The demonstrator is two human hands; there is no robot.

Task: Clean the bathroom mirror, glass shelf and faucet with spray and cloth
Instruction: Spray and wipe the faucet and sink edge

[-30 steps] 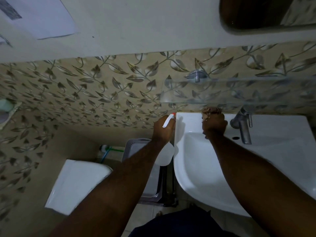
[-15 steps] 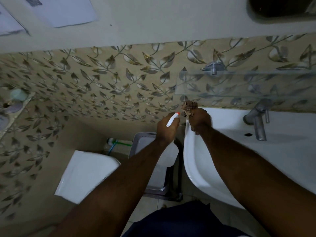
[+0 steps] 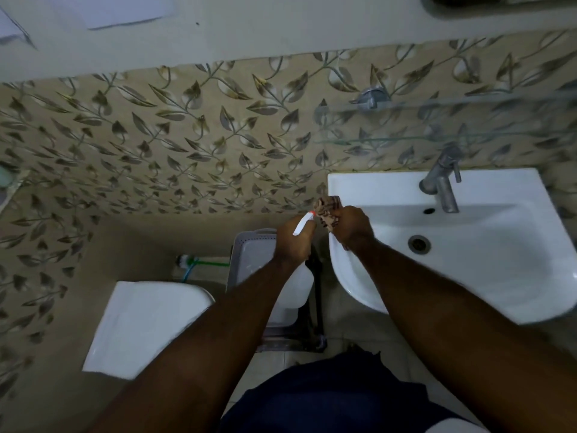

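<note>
My left hand (image 3: 293, 242) grips a white spray bottle (image 3: 295, 287) whose nozzle (image 3: 303, 223) has a red tip aimed at the cloth. My right hand (image 3: 351, 228) is closed on a brown patterned cloth (image 3: 327, 210), bunched just above the left rim of the white sink (image 3: 499, 276). The two hands almost touch. A metal faucet (image 3: 443, 182) stands at the back of the sink. The glass shelf (image 3: 437, 123) hangs on the leaf-patterned wall above it. Only the mirror's bottom edge (image 3: 499, 1) shows at the top right.
A white toilet tank lid (image 3: 140, 326) sits low at the left. Between it and the sink stands a grey plastic bin (image 3: 253, 254). A green-handled toilet brush (image 3: 199, 262) lies behind. A ledge (image 3: 9, 182) on the left wall holds small items.
My right hand with the cloth has drawn back from the sink's rear edge near the faucet to its left rim, meeting the spray nozzle. The view has shifted, so the sink sits further right.
</note>
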